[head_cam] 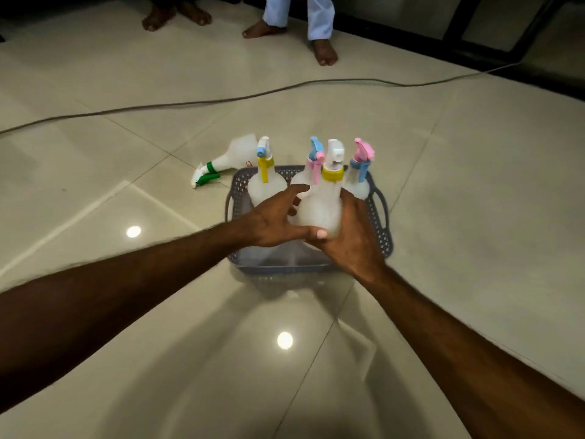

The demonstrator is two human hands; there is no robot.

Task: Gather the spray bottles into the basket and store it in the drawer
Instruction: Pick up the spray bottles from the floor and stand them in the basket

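Standing on a glossy beige tiled floor, a grey perforated plastic basket with side handles holds four translucent spray bottles upright. The right hand is wrapped around the nearest one, a bottle with a white trigger head and yellow collar, thumb across its lower front and fingers round its right side; its base sits low by the basket's near edge, though whether it touches the bottom cannot be told. The left hand reaches in from the left with fingers spread loosely, fingertips against the same bottle's left shoulder, not closed on anything. Behind, along the basket's far edge, stand a bottle with a yellow collar and blue nozzle tip at the left corner, one with a blue-and-pink head in the middle, and one with a pink head over a blue trigger at the right corner. A fifth bottle with a green trigger lies on its side on the floor just beyond the basket's far left corner (not yet gathered). A dark cable runs across the tiles farther off, and bare feet stand beyond it.
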